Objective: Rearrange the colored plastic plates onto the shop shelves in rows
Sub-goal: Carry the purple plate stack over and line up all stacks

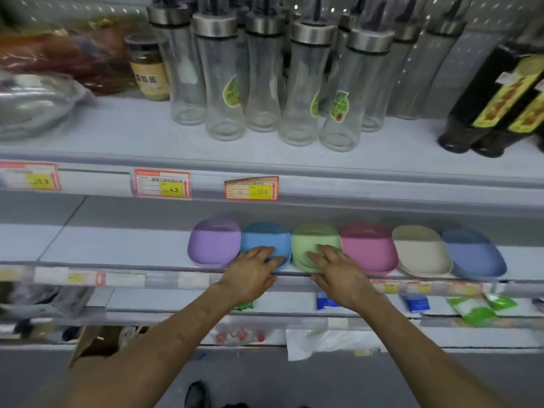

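Left hand (252, 276) on blue plate (265, 234), right hand (341, 275) on green plate (314, 237), fingers (326, 251) straight, gripping nothing. Slide both level with pink plate (368, 250).

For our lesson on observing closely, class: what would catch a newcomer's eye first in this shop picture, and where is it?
The row of six pastel plates side by side on the middle shelf, purple at its left end, dark blue at its right. The left hand rests on the blue plate, the right hand on the green plate beside it. On the shelf above stand clear glass bottles with metal caps.
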Demonstrator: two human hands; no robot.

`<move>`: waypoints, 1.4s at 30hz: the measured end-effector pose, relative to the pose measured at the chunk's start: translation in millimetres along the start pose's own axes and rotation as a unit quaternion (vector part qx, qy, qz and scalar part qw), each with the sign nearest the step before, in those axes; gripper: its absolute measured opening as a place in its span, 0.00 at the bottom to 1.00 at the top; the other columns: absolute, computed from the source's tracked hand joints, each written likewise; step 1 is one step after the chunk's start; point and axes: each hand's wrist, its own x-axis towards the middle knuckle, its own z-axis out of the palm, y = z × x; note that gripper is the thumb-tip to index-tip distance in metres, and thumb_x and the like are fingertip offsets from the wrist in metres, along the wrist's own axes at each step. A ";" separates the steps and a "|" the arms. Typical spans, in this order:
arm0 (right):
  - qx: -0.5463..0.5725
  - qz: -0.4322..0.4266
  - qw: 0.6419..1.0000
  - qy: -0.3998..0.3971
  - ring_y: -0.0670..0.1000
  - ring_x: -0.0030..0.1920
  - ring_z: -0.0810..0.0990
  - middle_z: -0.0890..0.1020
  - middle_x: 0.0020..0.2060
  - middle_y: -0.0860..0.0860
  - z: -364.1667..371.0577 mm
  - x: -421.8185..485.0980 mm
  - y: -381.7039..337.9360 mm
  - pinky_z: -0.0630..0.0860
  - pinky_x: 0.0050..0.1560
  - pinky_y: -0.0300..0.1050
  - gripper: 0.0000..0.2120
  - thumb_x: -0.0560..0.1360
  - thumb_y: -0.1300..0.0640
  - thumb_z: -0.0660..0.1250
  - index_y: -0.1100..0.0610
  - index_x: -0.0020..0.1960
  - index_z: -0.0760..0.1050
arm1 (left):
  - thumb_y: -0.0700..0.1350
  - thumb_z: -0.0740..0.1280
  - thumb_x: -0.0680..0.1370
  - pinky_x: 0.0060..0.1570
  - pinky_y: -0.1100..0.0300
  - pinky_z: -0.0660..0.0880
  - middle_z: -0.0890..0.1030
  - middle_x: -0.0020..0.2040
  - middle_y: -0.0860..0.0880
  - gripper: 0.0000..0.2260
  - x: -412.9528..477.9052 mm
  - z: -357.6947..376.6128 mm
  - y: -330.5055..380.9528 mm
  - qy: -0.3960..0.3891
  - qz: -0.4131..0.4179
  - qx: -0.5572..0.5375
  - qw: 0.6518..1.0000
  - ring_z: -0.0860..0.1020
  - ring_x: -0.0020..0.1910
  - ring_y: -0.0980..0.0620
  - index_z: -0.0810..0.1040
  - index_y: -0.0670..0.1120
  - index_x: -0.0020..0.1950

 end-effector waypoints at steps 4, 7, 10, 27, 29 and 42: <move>-0.024 -0.025 0.999 -0.042 0.58 0.82 0.56 0.52 0.84 0.54 1.1 -3.2 0.8 0.56 0.80 0.55 0.30 0.82 0.46 0.61 0.41 0.82 0.56 | 0.53 0.65 0.82 0.67 0.43 0.72 0.64 0.81 0.46 0.25 -0.4 8.1 13.7 -0.029 -0.050 0.044 0.997 0.67 0.78 0.42 0.67 0.55 0.80; -0.033 -0.031 0.998 -0.039 0.58 0.82 0.53 0.50 0.84 0.54 -1.2 -2.8 0.4 0.54 0.81 0.55 0.30 0.83 0.45 0.60 0.39 0.83 0.53 | 0.56 0.60 0.84 0.76 0.44 0.59 0.49 0.85 0.49 0.30 -3.5 6.2 16.9 -0.073 -0.063 0.071 0.993 0.52 0.83 0.44 0.51 0.56 0.84; -0.034 -0.040 0.998 -0.046 0.58 0.82 0.53 0.49 0.84 0.54 -3.8 -1.9 1.2 0.53 0.80 0.54 0.31 0.82 0.43 0.60 0.38 0.83 0.52 | 0.57 0.59 0.84 0.78 0.44 0.54 0.43 0.85 0.50 0.33 -3.7 5.0 18.7 -0.105 -0.066 0.084 0.989 0.47 0.84 0.44 0.45 0.57 0.84; 0.139 0.034 0.988 0.063 0.52 0.69 0.72 0.74 0.69 0.46 -29.8 -37.2 86.9 0.70 0.69 0.48 0.24 0.83 0.38 0.59 0.43 0.76 0.70 | 0.60 0.62 0.82 0.67 0.50 0.72 0.74 0.72 0.49 0.25 63.1 -12.9 76.6 0.021 -0.011 -0.046 0.999 0.72 0.69 0.45 0.70 0.52 0.77; 0.109 0.058 0.992 0.036 0.54 0.64 0.73 0.75 0.63 0.48 -28.2 -42.0 100.0 0.72 0.66 0.50 0.30 0.79 0.31 0.50 0.43 0.74 0.73 | 0.62 0.61 0.82 0.64 0.50 0.74 0.75 0.69 0.49 0.25 71.3 -6.0 90.0 0.008 -0.006 -0.050 0.999 0.74 0.65 0.45 0.71 0.52 0.76; -0.003 0.013 1.000 0.009 0.53 0.57 0.73 0.72 0.56 0.48 -9.1 -57.3 104.2 0.69 0.57 0.47 0.26 0.82 0.34 0.49 0.43 0.70 0.74 | 0.72 0.57 0.78 0.63 0.50 0.71 0.73 0.64 0.50 0.33 59.1 16.9 115.0 -0.011 -0.029 0.008 0.999 0.73 0.62 0.46 0.69 0.55 0.77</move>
